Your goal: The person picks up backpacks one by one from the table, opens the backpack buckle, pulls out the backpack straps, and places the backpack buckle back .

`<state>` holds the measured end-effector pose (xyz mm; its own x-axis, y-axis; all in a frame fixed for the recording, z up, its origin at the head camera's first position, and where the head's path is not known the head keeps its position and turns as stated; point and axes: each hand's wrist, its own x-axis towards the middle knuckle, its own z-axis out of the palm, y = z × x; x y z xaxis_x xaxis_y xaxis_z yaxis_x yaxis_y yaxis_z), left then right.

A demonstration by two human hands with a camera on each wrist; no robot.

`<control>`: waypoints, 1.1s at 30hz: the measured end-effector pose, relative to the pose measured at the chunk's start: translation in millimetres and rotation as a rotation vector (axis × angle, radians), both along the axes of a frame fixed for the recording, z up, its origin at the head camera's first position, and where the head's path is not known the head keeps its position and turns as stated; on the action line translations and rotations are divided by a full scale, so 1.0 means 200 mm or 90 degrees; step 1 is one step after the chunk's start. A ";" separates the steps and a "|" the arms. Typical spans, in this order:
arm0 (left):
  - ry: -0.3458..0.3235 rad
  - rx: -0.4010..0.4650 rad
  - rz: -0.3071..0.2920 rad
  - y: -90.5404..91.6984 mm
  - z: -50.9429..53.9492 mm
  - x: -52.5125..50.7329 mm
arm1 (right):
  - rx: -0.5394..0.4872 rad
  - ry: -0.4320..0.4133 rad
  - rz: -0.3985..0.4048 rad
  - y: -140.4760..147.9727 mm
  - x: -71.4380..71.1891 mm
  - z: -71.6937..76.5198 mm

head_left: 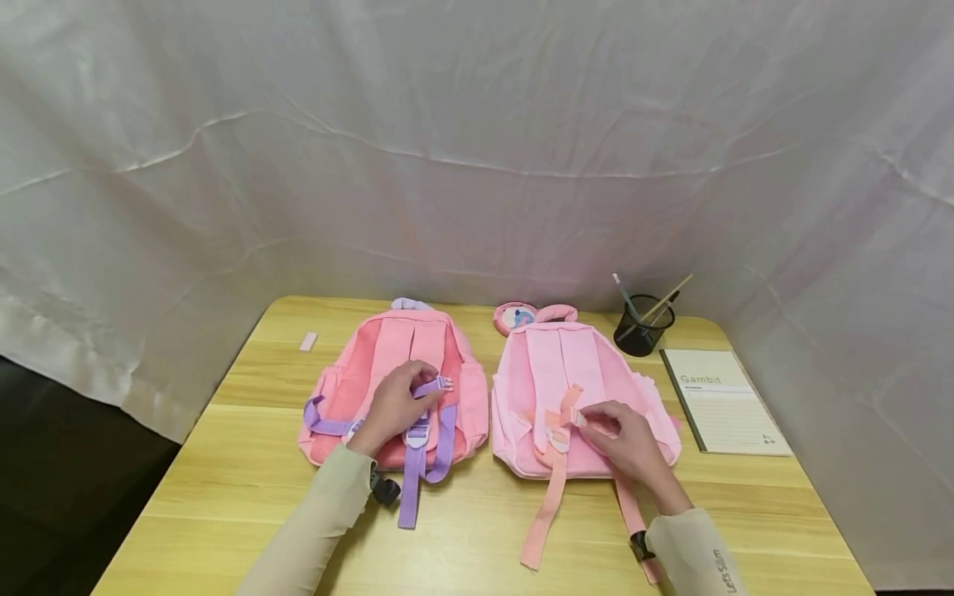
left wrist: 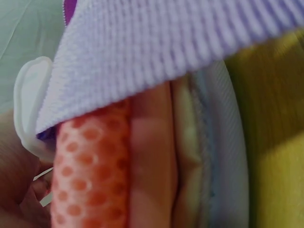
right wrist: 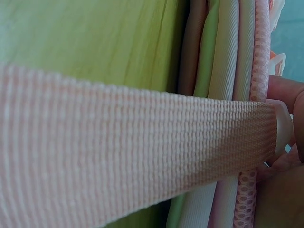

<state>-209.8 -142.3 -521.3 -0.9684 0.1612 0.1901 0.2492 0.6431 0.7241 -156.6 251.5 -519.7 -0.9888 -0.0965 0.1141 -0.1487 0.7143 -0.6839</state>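
While my left hand [head_left: 395,403] is pinching a purple strap [head_left: 428,386] near its clip [head_left: 445,383] and my right hand [head_left: 624,436] a peach strap's pale clip [head_left: 577,419], the coral backpack [head_left: 389,352] is lying at eleven o'clock on the worktop [head_left: 216,480], the pale-pink backpack [head_left: 551,356] at one.

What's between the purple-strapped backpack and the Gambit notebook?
Head view: the orange-strapped pink backpack lies between them on the table, with the right hand over it.

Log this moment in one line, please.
left hand holds purple strap | right hand holds white buckle | coral backpack left of paler backpack, both on table
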 end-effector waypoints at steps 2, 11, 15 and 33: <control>0.007 -0.007 0.002 0.00 0.00 0.00 | -0.004 -0.002 0.000 0.00 0.00 0.00; 0.113 -0.025 -0.033 0.10 0.10 0.04 | -0.014 0.011 0.008 0.02 0.00 -0.01; 0.159 -0.011 -0.088 0.23 0.13 0.07 | -0.012 0.009 0.009 0.02 0.00 -0.02; 0.221 -0.196 -0.228 0.89 0.03 0.16 | -0.018 0.033 0.035 0.03 -0.02 -0.03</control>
